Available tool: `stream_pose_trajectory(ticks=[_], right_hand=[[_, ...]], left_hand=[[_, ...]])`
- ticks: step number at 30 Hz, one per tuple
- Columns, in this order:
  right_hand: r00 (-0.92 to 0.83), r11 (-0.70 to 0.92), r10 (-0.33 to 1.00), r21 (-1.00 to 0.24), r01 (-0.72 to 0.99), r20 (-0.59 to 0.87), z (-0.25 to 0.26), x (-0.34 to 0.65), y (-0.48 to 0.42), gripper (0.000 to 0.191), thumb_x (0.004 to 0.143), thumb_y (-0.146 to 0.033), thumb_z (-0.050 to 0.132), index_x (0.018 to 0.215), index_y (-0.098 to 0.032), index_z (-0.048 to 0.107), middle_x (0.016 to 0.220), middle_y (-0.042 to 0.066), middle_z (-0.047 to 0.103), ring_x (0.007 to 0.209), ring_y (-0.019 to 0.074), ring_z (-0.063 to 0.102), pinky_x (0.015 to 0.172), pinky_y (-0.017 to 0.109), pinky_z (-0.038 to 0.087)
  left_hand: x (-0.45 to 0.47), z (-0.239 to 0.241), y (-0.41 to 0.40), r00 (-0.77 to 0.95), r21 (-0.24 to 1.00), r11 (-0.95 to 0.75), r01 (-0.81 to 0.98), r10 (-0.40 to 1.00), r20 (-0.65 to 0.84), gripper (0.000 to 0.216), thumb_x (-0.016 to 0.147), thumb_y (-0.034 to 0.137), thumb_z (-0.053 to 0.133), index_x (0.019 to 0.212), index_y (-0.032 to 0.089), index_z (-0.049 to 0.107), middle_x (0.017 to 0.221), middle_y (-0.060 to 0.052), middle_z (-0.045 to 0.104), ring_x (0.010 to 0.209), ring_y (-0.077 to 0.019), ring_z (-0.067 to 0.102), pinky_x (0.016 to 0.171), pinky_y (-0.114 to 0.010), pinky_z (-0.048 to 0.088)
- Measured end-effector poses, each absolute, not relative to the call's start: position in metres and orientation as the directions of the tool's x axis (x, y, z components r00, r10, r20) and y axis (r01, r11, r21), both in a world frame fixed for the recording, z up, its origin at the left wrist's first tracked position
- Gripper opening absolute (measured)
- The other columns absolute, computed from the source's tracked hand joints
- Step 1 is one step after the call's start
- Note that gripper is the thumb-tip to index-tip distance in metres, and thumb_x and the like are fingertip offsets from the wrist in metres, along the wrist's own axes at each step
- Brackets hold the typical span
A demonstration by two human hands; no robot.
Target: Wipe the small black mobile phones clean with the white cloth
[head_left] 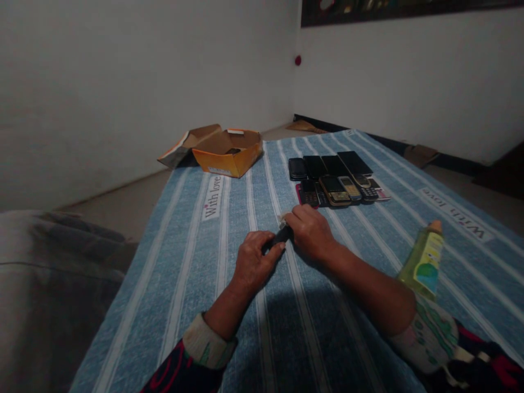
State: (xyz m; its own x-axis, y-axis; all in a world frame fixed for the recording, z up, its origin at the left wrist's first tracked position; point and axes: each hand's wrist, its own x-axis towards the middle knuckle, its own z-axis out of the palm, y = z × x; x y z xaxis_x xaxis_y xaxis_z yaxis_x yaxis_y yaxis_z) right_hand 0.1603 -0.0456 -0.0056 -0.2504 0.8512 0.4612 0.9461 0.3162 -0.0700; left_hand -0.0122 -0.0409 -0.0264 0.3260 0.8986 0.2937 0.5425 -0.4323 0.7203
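Note:
Over the middle of the cloth, my left hand (254, 259) is closed on one end of a small dark mobile phone (281, 234), with its thumb along the near side. My right hand (311, 232) is closed at the phone's far end, its fingers bent over it. Something small and whitish, perhaps a tissue or rag (282, 218), peeks out by my right fingertips; most of it is hidden. Beyond my right hand lie several phones in two rows, including a keypad phone (333, 191) and a large black phone (355, 163).
An open orange cardboard box (229, 164) stands at the far left, a dark item inside. Beside my right forearm is a bottle of yellow-green liquid (413, 259) with an orange cap. Blue striped cloth (164, 284) covers the surface. White walls (143, 71) rise behind.

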Motion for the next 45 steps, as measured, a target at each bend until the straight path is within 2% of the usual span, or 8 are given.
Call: stream_pose_trajectory(ticks=[3, 8, 16, 22, 25, 29, 36, 45], right_hand=[[-0.305, 0.389, 0.839, -0.104, 0.916, 0.450, -0.008, 0.150, -0.055, 0.020, 0.093, -0.010, 0.051, 0.086, -0.014, 0.070, 0.083, 0.010, 0.062, 0.083, 0.0227, 0.049, 0.071, 0.033, 0.037], [-0.384, 0.494, 0.808, -0.158, 0.855, 0.447, -0.010, 0.143, -0.063, 0.019, 0.092, -0.011, 0.052, 0.085, -0.015, 0.069, 0.085, 0.009, 0.062, 0.083, 0.0216, 0.049, 0.071, 0.033, 0.039], [-0.237, 0.318, 0.862, -0.115, 0.941, 0.448, -0.008, 0.160, -0.049, 0.021, 0.091, -0.008, 0.053, 0.097, -0.015, 0.072, 0.089, 0.011, 0.064, 0.087, 0.0235, 0.050, 0.074, 0.033, 0.039], [-0.332, 0.439, 0.862, -0.235, 0.867, 0.383, -0.005, 0.143, -0.068, 0.019, 0.090, -0.008, 0.054, 0.094, -0.015, 0.071, 0.088, 0.008, 0.064, 0.087, 0.0217, 0.052, 0.073, 0.032, 0.042], [-0.349, 0.446, 0.863, -0.225, 0.866, 0.365, -0.005, 0.143, -0.069, 0.019, 0.090, -0.007, 0.055, 0.094, -0.015, 0.072, 0.089, 0.008, 0.065, 0.087, 0.0214, 0.052, 0.074, 0.031, 0.042], [-0.252, 0.340, 0.890, -0.184, 0.922, 0.381, -0.005, 0.157, -0.057, 0.019, 0.091, -0.010, 0.055, 0.095, -0.016, 0.073, 0.089, 0.010, 0.064, 0.088, 0.0226, 0.053, 0.074, 0.032, 0.042], [-0.127, 0.240, 0.904, -0.238, 0.941, 0.409, -0.002, 0.174, -0.045, 0.032, 0.092, -0.005, 0.047, 0.110, -0.017, 0.071, 0.095, 0.010, 0.064, 0.091, 0.0228, 0.054, 0.080, 0.032, 0.042], [-0.240, 0.314, 0.926, -0.241, 0.918, 0.290, 0.000, 0.148, -0.064, 0.017, 0.089, -0.010, 0.054, 0.091, -0.016, 0.071, 0.090, 0.008, 0.064, 0.089, 0.0219, 0.053, 0.074, 0.030, 0.040]], left_hand=[[-0.012, -0.028, -0.040, 0.319, 0.713, -0.438, 0.547, 0.897, 0.306, 0.014, 0.079, 0.033, 0.066, 0.082, 0.020, 0.070, 0.081, -0.004, 0.070, 0.084, -0.0225, 0.063, 0.079, -0.040, 0.052], [-0.011, -0.028, -0.040, 0.322, 0.699, -0.438, 0.566, 0.897, 0.302, 0.010, 0.079, 0.027, 0.063, 0.074, 0.020, 0.067, 0.075, -0.003, 0.067, 0.081, -0.0208, 0.062, 0.078, -0.038, 0.052], [-0.010, -0.028, -0.042, 0.313, 0.707, -0.442, 0.552, 0.896, 0.316, 0.012, 0.077, 0.032, 0.069, 0.081, 0.021, 0.069, 0.081, -0.003, 0.070, 0.083, -0.0223, 0.064, 0.079, -0.040, 0.052], [-0.010, -0.030, -0.041, 0.308, 0.692, -0.443, 0.570, 0.896, 0.321, 0.007, 0.077, 0.027, 0.067, 0.078, 0.021, 0.068, 0.080, -0.003, 0.069, 0.083, -0.0215, 0.064, 0.079, -0.037, 0.052], [-0.010, -0.030, -0.041, 0.315, 0.684, -0.452, 0.573, 0.892, 0.325, 0.006, 0.077, 0.026, 0.068, 0.080, 0.021, 0.068, 0.081, -0.003, 0.070, 0.084, -0.0211, 0.064, 0.080, -0.037, 0.052], [-0.010, -0.030, -0.042, 0.321, 0.683, -0.456, 0.571, 0.890, 0.325, 0.012, 0.075, 0.030, 0.072, 0.081, 0.021, 0.069, 0.082, -0.003, 0.070, 0.084, -0.0219, 0.064, 0.081, -0.039, 0.052], [-0.009, -0.031, -0.044, 0.303, 0.701, -0.437, 0.563, 0.899, 0.316, 0.016, 0.074, 0.031, 0.073, 0.084, 0.019, 0.070, 0.085, -0.004, 0.069, 0.086, -0.0223, 0.064, 0.079, -0.039, 0.053], [-0.007, -0.032, -0.044, 0.301, 0.653, -0.432, 0.622, 0.902, 0.309, 0.018, 0.071, 0.026, 0.075, 0.085, 0.018, 0.067, 0.084, -0.003, 0.068, 0.087, -0.0220, 0.062, 0.080, -0.038, 0.051]])
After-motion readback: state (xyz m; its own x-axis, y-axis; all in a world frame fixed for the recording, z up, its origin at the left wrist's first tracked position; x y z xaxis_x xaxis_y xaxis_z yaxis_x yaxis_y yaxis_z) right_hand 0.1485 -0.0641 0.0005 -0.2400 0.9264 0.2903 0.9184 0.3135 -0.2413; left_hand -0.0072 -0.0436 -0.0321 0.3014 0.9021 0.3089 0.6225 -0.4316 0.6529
